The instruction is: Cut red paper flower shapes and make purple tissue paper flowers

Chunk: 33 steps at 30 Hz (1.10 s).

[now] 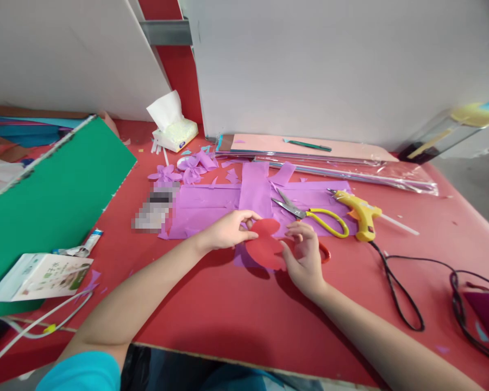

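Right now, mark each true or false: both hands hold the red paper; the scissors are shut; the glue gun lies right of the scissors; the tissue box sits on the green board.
1. Both hands, left hand and right hand, hold the red paper: true.
2. The scissors are shut: false, the blades are apart.
3. The glue gun lies right of the scissors: true.
4. The tissue box sits on the green board: false, it sits on the red table.
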Available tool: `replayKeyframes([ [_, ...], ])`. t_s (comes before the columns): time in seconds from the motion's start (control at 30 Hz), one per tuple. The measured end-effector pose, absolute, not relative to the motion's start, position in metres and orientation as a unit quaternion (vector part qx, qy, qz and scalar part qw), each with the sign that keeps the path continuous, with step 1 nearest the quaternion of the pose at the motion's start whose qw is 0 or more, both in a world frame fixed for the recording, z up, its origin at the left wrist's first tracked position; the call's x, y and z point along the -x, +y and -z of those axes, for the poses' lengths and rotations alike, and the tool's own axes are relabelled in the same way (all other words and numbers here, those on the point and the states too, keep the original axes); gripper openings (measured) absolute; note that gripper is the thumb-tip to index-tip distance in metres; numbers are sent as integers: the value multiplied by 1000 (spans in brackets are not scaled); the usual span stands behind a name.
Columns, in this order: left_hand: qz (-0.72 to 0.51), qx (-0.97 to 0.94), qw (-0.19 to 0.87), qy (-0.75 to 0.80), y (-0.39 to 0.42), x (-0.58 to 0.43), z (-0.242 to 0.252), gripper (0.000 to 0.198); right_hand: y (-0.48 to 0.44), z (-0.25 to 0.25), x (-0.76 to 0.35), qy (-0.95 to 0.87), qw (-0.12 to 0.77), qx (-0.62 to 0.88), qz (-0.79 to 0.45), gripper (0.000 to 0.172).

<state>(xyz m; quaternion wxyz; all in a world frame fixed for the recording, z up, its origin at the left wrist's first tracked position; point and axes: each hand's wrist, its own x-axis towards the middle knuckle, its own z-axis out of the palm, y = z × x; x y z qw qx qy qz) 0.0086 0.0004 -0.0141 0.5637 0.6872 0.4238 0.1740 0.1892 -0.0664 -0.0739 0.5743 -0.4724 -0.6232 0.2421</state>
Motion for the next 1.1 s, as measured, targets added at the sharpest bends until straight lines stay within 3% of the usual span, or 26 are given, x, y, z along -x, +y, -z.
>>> replayKeyframes([
  [0.13,-210,-695,505,467,9,0,14,20,-65,73,-191,-609,541,512,-273,8],
  [0.6,-140,-698,510,483,3,-8,37,26,-69,64,-190,-682,435,504,-302,14],
  [1.1,-138,-784,345,497,-2,-10,39,29,-72,72,-184,-852,313,378,-183,26],
])
